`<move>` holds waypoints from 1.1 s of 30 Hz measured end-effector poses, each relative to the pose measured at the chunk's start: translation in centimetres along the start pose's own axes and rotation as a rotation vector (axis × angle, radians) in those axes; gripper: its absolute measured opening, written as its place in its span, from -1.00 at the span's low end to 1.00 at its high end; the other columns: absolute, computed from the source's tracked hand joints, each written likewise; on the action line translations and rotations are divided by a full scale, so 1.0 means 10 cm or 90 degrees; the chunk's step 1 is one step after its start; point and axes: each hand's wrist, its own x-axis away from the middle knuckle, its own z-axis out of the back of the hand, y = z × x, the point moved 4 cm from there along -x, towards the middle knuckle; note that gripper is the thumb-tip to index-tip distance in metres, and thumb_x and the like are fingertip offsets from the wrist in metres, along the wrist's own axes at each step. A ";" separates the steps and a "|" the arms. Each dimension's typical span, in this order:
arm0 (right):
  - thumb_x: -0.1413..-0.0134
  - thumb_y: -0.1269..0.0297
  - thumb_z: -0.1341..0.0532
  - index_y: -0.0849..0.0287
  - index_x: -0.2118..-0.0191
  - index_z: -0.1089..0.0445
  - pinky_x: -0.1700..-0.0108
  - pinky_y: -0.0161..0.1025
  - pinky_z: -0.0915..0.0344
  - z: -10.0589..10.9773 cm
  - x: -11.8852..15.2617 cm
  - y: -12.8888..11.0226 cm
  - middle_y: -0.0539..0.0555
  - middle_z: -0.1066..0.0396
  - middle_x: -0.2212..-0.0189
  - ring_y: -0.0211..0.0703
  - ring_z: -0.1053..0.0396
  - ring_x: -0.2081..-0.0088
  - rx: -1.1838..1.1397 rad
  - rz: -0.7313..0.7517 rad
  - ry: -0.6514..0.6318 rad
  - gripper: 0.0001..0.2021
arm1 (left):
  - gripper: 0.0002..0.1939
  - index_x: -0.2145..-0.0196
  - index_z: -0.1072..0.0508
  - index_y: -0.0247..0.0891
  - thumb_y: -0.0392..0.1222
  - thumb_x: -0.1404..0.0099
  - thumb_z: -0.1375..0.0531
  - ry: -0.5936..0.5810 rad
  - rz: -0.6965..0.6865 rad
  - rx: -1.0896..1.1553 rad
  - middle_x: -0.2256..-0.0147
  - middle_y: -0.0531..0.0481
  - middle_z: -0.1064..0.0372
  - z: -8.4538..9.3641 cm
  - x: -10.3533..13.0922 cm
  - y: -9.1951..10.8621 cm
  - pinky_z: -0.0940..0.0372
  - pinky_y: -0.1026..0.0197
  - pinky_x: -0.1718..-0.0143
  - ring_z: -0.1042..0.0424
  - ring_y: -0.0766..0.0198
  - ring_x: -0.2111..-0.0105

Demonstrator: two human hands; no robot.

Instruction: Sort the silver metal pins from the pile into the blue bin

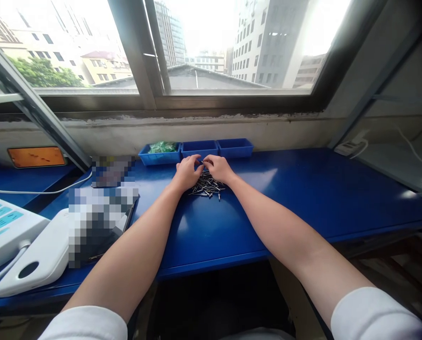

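- Hands in the head view came close together at the fingertips, the left hand (188, 171) and the right hand (219, 169) both with bent fingers and palms turned down.
- Whether either one pinched a piece could not be told, as the fingertips were too small and partly hidden.
- Thin metal pins (207, 186) lay in a loose heap between the two hands and just on the wearer's side of them, pointing in many directions; the upper part of the heap was partly covered by the fingers.
- Blue tabletop (285, 198) stretched beneath the hands and well out to their right.
- Three blue bins stood in a row just beyond the hands: a left bin (157, 159) with green packets (164, 147) in it, a middle bin (205, 152) straight ahead of the fingers, and a right bin (236, 152) beyond the right hand.
- Well to the left of the left hand, a white power strip (5, 233) lay beside a white device (37, 259) with a dark round spot.
- Farther off on that same side, a phone (37, 157) showed an orange screen.
- White sleeves (370, 314) ended around the elbows, well behind both hands.
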 end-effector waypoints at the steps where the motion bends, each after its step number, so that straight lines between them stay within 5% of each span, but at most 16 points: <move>1: -0.11 0.30 -0.07 0.18 0.33 -0.44 0.27 -0.33 -0.23 0.01 0.00 -0.01 0.01 -0.47 0.42 -0.24 -0.37 0.36 -0.034 0.005 0.000 -0.80 | -0.62 0.01 -0.36 -0.26 -0.16 -0.22 -0.08 0.015 -0.027 0.027 0.19 -0.09 -0.43 0.02 0.00 0.02 -0.19 0.06 0.01 -0.34 0.11 0.08; 4: -0.08 0.27 -0.12 0.21 0.39 -0.42 0.33 -0.33 -0.24 0.03 -0.01 0.00 -0.02 -0.41 0.54 -0.27 -0.35 0.45 -0.141 -0.014 -0.004 -0.83 | -0.72 0.14 -0.45 -0.26 -0.22 -0.21 -0.09 0.043 -0.085 0.080 0.23 -0.07 -0.45 0.06 0.00 0.06 -0.25 0.17 0.09 -0.40 0.19 0.20; 9: 0.02 0.21 -0.22 0.23 0.32 -0.37 0.41 -0.32 -0.28 0.01 -0.04 0.07 -0.04 -0.39 0.60 -0.28 -0.35 0.52 -0.327 -0.083 0.018 -0.81 | -0.81 0.30 -0.50 -0.28 -0.20 -0.21 -0.10 0.089 -0.054 0.064 0.33 -0.07 -0.47 0.08 -0.01 0.01 -0.28 0.21 0.19 -0.42 0.21 0.31; 19: 0.03 0.20 -0.21 0.23 0.44 -0.41 0.37 -0.30 -0.32 0.05 -0.03 0.06 0.03 -0.45 0.56 -0.24 -0.41 0.47 -0.269 -0.087 0.045 -0.82 | -0.67 0.41 -0.45 -0.27 -0.16 -0.32 0.07 0.045 -0.017 -0.001 0.36 -0.10 -0.46 0.06 -0.02 0.04 -0.25 0.20 0.23 -0.41 0.18 0.32; 28: 0.13 0.21 -0.27 0.23 0.26 -0.49 0.26 -0.26 -0.37 0.06 -0.05 0.13 0.07 -0.53 0.37 -0.24 -0.42 0.38 -0.420 -0.121 0.047 -0.73 | -0.62 0.37 -0.46 -0.27 -0.09 -0.34 0.09 0.044 0.040 -0.025 0.33 -0.11 -0.47 0.08 -0.04 0.01 -0.24 0.20 0.19 -0.41 0.17 0.29; 33: 0.02 0.20 -0.19 0.21 0.09 -0.45 -0.02 -0.19 -0.27 0.20 -0.12 0.24 0.09 -0.48 0.15 -0.14 -0.37 0.07 -0.261 -0.137 0.110 -0.64 | -0.62 0.13 -0.43 -0.28 -0.06 -0.33 0.07 0.090 0.094 -0.028 0.14 -0.14 -0.44 0.11 -0.06 -0.08 -0.21 0.12 0.06 -0.37 0.12 0.11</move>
